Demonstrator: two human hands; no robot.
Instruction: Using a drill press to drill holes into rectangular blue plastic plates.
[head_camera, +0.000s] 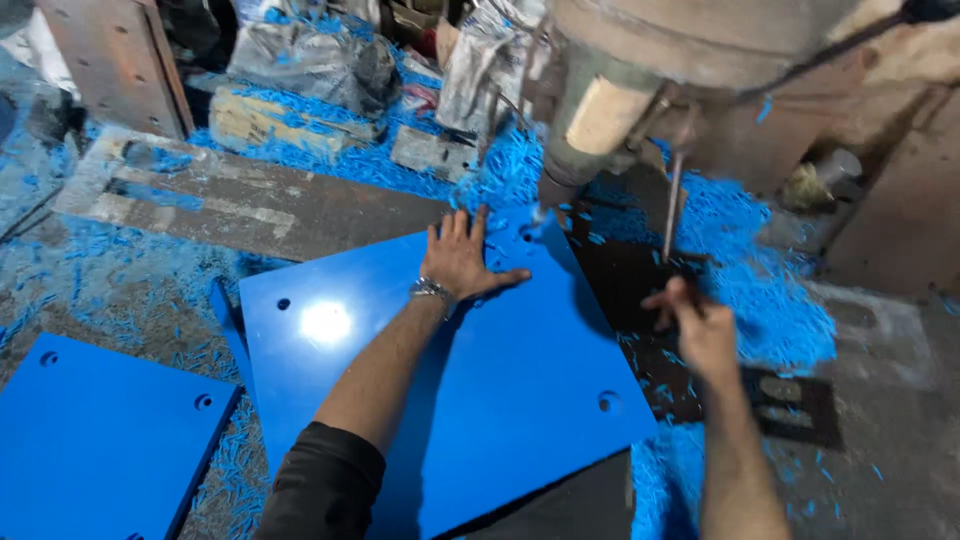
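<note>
A large blue square plate (500, 390) with holes near its corners lies under a drill press head (640, 80). My left hand (462, 258) presses flat on the plate's far corner, fingers spread, beside the drill bit (541, 210). A metal bracelet (432, 290) is on that wrist. My right hand (690, 320) is closed around the lower end of a thin metal lever rod (674, 205) that hangs from the machine, to the right of the plate.
A second blue plate (100, 440) lies at the lower left. Blue plastic shavings (760, 290) cover the dark machine table and floor. A worn plank (250, 205), grey bags (310, 60) and scrap blocks sit at the back.
</note>
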